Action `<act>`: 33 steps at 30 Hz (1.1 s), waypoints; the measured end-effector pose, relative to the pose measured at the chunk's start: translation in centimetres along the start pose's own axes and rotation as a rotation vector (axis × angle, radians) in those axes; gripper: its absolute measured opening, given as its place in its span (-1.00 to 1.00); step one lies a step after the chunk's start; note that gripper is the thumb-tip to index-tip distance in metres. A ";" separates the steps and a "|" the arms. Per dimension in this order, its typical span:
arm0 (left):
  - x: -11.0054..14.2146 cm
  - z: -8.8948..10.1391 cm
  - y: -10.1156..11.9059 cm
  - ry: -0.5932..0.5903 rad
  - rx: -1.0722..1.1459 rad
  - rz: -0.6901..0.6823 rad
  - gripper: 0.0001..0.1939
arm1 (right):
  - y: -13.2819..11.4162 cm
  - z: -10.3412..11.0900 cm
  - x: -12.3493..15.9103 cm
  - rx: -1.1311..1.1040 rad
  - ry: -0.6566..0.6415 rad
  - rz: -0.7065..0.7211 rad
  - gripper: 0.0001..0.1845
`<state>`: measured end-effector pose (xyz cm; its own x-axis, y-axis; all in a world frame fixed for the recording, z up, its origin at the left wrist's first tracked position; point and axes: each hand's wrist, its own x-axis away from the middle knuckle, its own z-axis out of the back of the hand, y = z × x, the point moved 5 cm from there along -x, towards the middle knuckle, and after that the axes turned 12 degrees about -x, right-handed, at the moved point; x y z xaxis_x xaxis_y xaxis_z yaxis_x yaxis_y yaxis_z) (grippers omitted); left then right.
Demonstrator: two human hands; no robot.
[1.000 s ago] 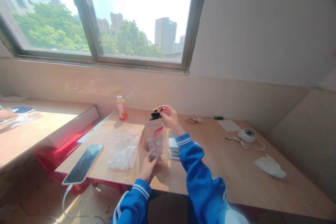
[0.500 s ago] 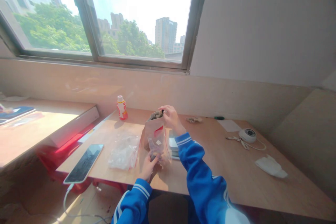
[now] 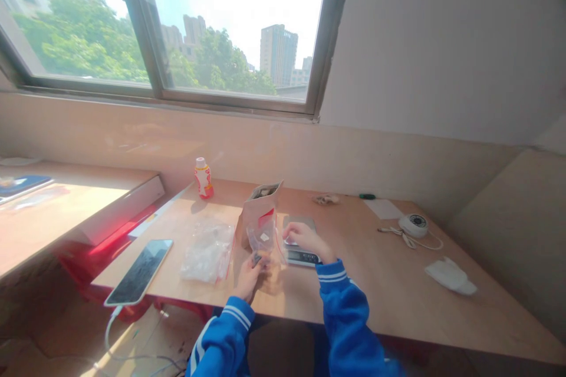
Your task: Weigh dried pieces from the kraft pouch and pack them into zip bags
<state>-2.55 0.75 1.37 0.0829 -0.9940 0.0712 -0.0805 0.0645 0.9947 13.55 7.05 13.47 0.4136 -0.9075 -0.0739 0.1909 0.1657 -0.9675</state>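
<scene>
View: head, looking forward and down at a wooden desk (image 3: 375, 288) beneath a window (image 3: 234, 23).

Left hand: the left hand (image 3: 250, 280) is closed in a pinch on the lower part of a small clear zip bag (image 3: 262, 237), near the desk's front edge.

Right hand: the right hand (image 3: 307, 238) is loosely curved and grips nothing; its fingertips (image 3: 289, 235) rest on a digital kitchen scale (image 3: 300, 222), just right of the zip bag.

Sleeves: blue tracksuit sleeves (image 3: 347, 312) with white stripes cover both forearms.

Held thing: the zip bag hangs upright from the pinch, with a small dark piece (image 3: 256, 259) low inside; what that piece is, is too small to tell.

Beside it: a kraft paper pouch (image 3: 256, 218) stands open-mouthed directly behind the zip bag, between a loose plastic bag (image 3: 207, 253) and the scale.

Desk, left front: a smartphone (image 3: 138, 272) lies near the front edge, its white cable (image 3: 108, 336) hanging down.

Desk, back edge: a plastic drink bottle (image 3: 203, 178) with a red-and-white label stands toward the left; a small crumpled item (image 3: 326, 199) and a green object (image 3: 367, 196) lie farther right.

Desk, right side: a sheet of paper (image 3: 382, 209), a round white device (image 3: 413, 225) with a cord, and a white tissue (image 3: 448, 277).
</scene>
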 end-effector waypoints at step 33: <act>0.2 -0.2 -0.2 -0.012 0.067 0.059 -0.36 | -10.8 4.0 -2.8 -0.119 0.337 0.419 -0.76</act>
<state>-2.30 0.57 1.19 0.0644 -0.9897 0.1279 -0.1510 0.1170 0.9816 13.95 9.33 25.13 0.1209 -0.8495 -0.5135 -0.0387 0.5129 -0.8576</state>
